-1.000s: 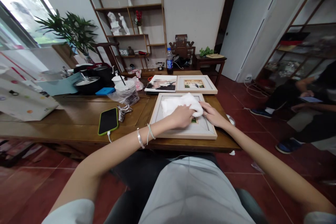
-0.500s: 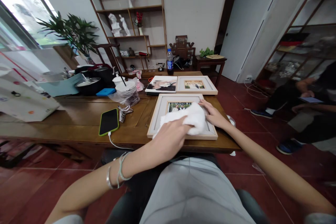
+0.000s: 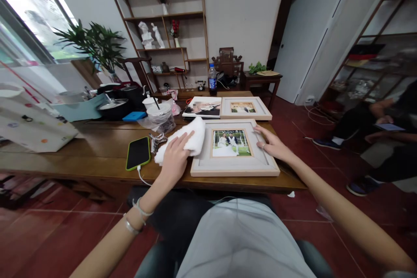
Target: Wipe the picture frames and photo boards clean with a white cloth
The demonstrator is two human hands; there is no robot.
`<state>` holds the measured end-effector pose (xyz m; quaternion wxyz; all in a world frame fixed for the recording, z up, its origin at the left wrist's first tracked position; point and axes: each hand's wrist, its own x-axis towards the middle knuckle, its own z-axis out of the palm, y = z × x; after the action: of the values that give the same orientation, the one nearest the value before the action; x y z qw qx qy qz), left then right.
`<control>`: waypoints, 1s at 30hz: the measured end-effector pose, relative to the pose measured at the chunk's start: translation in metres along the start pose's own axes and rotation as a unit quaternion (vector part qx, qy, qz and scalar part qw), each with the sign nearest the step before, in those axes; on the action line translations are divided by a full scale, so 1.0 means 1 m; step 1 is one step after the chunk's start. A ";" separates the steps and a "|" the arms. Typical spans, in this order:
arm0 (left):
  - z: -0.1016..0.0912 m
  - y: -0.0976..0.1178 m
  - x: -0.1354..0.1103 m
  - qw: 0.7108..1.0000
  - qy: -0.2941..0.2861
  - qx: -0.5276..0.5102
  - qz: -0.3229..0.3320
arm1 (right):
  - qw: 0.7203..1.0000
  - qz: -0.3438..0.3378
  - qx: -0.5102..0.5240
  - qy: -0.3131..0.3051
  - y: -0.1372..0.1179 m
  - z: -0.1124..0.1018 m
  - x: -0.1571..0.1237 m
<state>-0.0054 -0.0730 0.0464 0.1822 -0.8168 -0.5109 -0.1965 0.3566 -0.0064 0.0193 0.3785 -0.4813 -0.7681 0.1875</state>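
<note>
A pale wooden picture frame [image 3: 198,172] lies flat near the table's front edge, its wedding photo [image 3: 230,142] facing up. Just left of it, my left hand [image 3: 177,156] is closed on a folded white towel [image 3: 196,137], which rests on the tabletop and touches the frame's left side. My right hand [image 3: 272,144] grips the frame's right side, fingers at the outer edge and thumb on the inner border. Behind this frame lie a second framed photo [image 3: 257,103] and a photo album [image 3: 203,106].
A green-cased phone [image 3: 138,153] with a white cable, a crumpled silver wrapper [image 3: 157,141] and a bagged cup [image 3: 160,115] sit left of the towel. A cola bottle [image 3: 212,80] stands at the back. A seated person [image 3: 384,117] is at the right.
My left hand has moved left with the towel, off the picture frame, uncovering the photo. The frame has shifted slightly right in view, with my right hand still at its side.
</note>
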 end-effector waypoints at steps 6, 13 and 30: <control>-0.009 -0.019 -0.017 0.984 -0.161 -0.069 -0.030 | 0.992 0.076 0.088 0.053 0.010 -0.017 -0.014; -0.066 0.015 -0.043 0.978 -0.149 -0.141 -0.020 | 0.990 0.113 0.048 0.065 -0.009 -0.026 -0.043; -0.010 0.065 -0.006 0.872 -0.183 -0.397 -0.220 | 0.949 0.303 0.089 0.011 -0.054 -0.043 -0.093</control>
<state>0.0502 -0.1092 0.0459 -0.3026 -0.7079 -0.5807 -0.2647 0.3804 -0.1170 0.0453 0.3539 -0.6574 -0.5623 0.3554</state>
